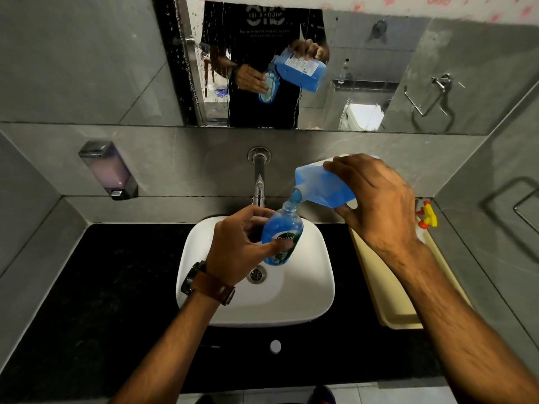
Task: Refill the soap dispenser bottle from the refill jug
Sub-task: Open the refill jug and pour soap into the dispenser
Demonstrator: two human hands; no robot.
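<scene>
Forearms nearest camera, both hands over sink (306, 310). Left hand (236, 246) wrapped around soap dispenser bottle (281, 237), pump off, neck open. Right hand (376, 199) clamped on tilted refill jug (320, 185), spout at bottle neck. Bottle looks mostly full; pour under way, capping outstanding.
</scene>
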